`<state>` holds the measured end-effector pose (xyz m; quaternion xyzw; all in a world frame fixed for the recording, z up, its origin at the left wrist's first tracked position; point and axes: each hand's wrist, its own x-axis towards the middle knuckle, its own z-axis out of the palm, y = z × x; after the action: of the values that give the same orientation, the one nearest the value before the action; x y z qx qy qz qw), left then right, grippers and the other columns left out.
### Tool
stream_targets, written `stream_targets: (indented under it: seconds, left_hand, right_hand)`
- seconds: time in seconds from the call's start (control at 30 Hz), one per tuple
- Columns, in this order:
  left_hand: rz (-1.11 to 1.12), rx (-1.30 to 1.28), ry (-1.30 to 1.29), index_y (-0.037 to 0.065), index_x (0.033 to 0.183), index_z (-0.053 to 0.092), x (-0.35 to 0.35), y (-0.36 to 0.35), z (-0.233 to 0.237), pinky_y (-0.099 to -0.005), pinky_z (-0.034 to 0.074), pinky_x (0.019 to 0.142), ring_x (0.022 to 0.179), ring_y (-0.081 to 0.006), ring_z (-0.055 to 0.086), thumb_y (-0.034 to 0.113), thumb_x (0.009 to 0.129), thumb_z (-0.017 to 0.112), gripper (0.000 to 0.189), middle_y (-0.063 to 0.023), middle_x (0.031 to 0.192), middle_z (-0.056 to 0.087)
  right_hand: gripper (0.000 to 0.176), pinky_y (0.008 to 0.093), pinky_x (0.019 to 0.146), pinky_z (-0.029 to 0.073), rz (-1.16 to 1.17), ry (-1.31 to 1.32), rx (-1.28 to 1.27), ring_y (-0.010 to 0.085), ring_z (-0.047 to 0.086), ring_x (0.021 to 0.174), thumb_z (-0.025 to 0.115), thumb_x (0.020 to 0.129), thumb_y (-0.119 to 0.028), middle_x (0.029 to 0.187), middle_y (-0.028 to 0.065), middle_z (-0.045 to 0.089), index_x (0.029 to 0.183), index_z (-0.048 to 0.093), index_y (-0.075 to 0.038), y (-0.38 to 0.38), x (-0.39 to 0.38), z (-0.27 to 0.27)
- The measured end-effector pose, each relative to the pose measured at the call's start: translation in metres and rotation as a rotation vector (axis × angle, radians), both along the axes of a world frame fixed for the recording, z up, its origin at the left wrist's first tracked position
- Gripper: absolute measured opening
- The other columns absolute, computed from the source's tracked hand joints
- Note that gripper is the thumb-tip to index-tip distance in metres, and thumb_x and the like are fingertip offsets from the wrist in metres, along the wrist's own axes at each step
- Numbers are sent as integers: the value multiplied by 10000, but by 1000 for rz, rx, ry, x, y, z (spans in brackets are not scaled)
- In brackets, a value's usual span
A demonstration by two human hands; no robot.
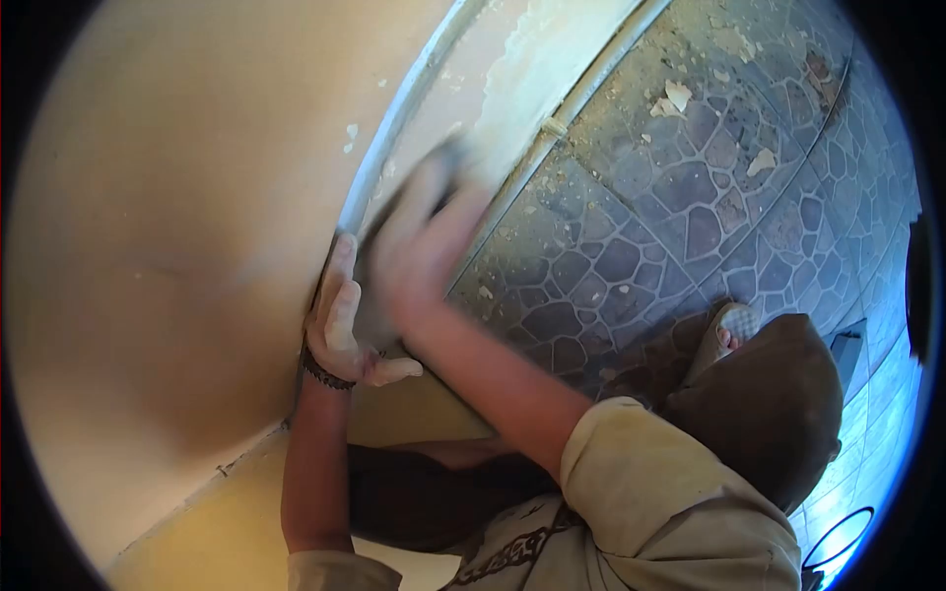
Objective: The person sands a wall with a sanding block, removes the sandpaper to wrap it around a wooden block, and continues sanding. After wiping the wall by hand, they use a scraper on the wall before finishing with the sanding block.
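My left hand [340, 320] leans on the wall [168, 187] beside the light strip [394, 113] along it, fingers stretched out and thumb apart, holding nothing. A dark beaded bracelet [327, 371] circles that wrist. Just to its right, my right hand [419, 251] is smeared by motion over the peeling lower band [498, 84] of the wall. Its fingers appear bent round a dark object [450, 158], of which blurred edges show at the fingertips and along the hand. What kind of object it is, I cannot make out.
A thin pipe [581, 94] runs along the wall's foot. Flakes of plaster [676, 97] and dust lie on the stone-patterned floor [621, 261]. My foot [734, 323] and bent, dark-clothed knee [769, 404] are at the right. A dark cable loop [847, 532] shows at the lower right.
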<state>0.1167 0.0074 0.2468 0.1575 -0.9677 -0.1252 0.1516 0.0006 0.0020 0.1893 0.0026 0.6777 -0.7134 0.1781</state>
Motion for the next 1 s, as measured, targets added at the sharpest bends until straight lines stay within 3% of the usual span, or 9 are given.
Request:
stream_targets:
  seconds: [0.07, 0.17, 0.23, 0.4, 0.47, 0.53, 0.63, 0.87, 1.0]
  left_hand:
    - [-35, 15, 38, 42, 1442, 214, -1, -8, 0, -543, 357, 1033, 1257, -492, 423, 656, 739, 660, 1034, -388, 1359, 364]
    - [-42, 35, 53, 39, 1443, 214, -1, -5, -11, -544, 360, 1029, 1253, -499, 424, 647, 738, 668, 1036, -394, 1366, 351]
    - [-16, -1, -37, 40, 1445, 211, -2, -3, -2, -546, 363, 1024, 1246, -512, 424, 648, 740, 665, 1036, -396, 1368, 345]
    - [-50, -2, 72, 51, 1443, 226, -1, -5, -9, -535, 380, 1016, 1243, -510, 428, 649, 754, 647, 1004, -393, 1362, 354]
    - [-23, -10, 2, 54, 1446, 215, -3, -7, -7, -540, 382, 1014, 1242, -514, 426, 664, 759, 627, 1007, -390, 1359, 359]
    - [7, -11, -50, 52, 1447, 213, 2, 5, -1, -542, 382, 1014, 1243, -513, 425, 671, 759, 621, 1011, -388, 1358, 361]
    - [-32, -59, -27, 43, 1443, 221, -10, -6, -1, -542, 380, 1018, 1247, -508, 423, 669, 751, 633, 1019, -385, 1361, 361]
    - [19, -64, -79, 27, 1430, 237, -2, 1, 0, -535, 378, 1024, 1235, -507, 437, 671, 757, 626, 1009, -379, 1358, 367]
    - [-7, -89, -50, 16, 1418, 251, -6, -2, -2, -533, 374, 1028, 1227, -507, 444, 661, 755, 636, 1002, -372, 1357, 375]
  right_hand:
    - [383, 403, 868, 401, 54, 188, -75, 265, 497, 914, 477, 984, -259, 920, 213, 497, 1102, 419, 100, 8, 14, 1]
    - [362, 444, 829, 371, -67, -248, -109, 363, 462, 883, 483, 949, -222, 920, 230, 497, 1106, 519, 102, -21, -52, -41]
    - [340, 453, 817, 372, 12, -215, -28, 358, 469, 879, 490, 946, -227, 890, 223, 505, 1043, 537, 96, -7, -42, -28]
    - [327, 437, 761, 403, 287, 310, -111, 317, 505, 813, 471, 965, -228, 793, 191, 512, 834, 519, 68, 18, -24, -6]
    - [281, 446, 773, 394, 165, -407, -287, 326, 498, 851, 472, 951, -190, 806, 194, 522, 915, 538, 80, -17, -50, -40]
    - [271, 374, 825, 405, 20, -187, -137, 265, 478, 853, 430, 980, -174, 914, 181, 515, 1062, 449, 84, -13, -61, -24]
    - [222, 436, 765, 372, -28, 273, -158, 309, 482, 847, 469, 961, -163, 806, 185, 497, 949, 516, 55, 9, 21, -6]
    - [248, 465, 730, 356, 48, 255, 11, 365, 465, 816, 539, 921, -145, 864, 211, 506, 1035, 565, 74, -6, -50, -40]
    - [232, 444, 754, 377, 68, 502, -138, 353, 480, 833, 537, 928, -174, 861, 199, 528, 958, 558, 55, 16, -15, -47]
